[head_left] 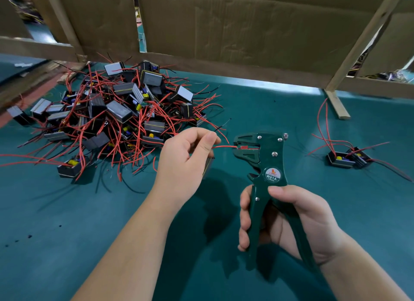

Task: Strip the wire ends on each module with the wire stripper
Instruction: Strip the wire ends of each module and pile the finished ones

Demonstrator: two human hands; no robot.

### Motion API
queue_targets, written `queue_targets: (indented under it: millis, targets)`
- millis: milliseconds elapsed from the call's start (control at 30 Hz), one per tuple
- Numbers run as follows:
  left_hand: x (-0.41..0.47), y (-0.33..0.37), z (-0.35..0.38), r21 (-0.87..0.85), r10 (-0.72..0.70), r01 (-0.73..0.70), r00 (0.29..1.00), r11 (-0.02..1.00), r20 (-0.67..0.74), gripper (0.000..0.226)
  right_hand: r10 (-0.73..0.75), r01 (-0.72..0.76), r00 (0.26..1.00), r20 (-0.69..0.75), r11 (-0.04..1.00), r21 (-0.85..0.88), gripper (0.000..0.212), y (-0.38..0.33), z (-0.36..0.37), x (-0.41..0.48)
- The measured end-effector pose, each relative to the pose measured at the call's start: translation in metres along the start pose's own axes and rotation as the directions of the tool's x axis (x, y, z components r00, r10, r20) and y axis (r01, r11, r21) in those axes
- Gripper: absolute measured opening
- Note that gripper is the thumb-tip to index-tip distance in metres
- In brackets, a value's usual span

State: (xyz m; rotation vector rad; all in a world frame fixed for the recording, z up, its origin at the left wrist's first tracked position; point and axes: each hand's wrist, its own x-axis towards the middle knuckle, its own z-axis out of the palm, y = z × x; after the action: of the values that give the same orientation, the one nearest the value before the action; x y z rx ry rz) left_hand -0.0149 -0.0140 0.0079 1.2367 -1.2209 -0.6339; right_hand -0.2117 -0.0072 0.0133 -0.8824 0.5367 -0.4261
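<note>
Head view: left hand (186, 157) pinches one red wire (224, 146) (tip inserted), right hand (298, 220) grips one wire stripper (270, 154).

Teal table (67, 222) — cardboard sheets (246, 31) on wooden frame (358, 45) behind.

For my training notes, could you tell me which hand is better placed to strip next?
Probably the right hand: it grips the wire stripper, while the left hand pinches the red wire set in its head.
</note>
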Motion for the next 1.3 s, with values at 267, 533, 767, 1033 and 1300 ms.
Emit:
queue_targets:
  millis: [267, 533, 767, 1033, 1300]
  targets:
    - [-0.001, 0.001, 0.002, 0.026, 0.053, -0.052, 0.998, 0.998, -0.018, 0.018, -0.055, 0.053, 0.998, -0.032, 0.997, -0.048, 0.043, 0.000, 0.006, -0.001]
    - [-0.002, 0.001, 0.003, 0.063, 0.068, -0.067, 0.997, 0.996, -0.024, 0.017, -0.054, 0.050, 0.997, -0.056, 0.996, -0.069, 0.046, 0.001, 0.005, 0.000]
    - [-0.003, 0.003, 0.003, 0.073, 0.080, -0.080, 0.997, 0.994, -0.008, 0.017, -0.053, 0.047, 0.995, -0.082, 0.996, -0.081, 0.044, 0.000, 0.006, 0.000]
    - [-0.003, 0.001, 0.002, 0.096, 0.078, -0.078, 0.997, 0.992, 0.007, 0.017, -0.090, 0.053, 0.951, -0.297, 0.990, -0.129, 0.046, 0.006, 0.013, 0.001]
    - [-0.002, -0.006, 0.002, 0.162, -0.013, 0.003, 0.998, 0.987, 0.063, 0.018, -0.154, 0.183, 0.947, -0.281, 0.980, 0.078, 0.048, -0.003, 0.001, 0.003]
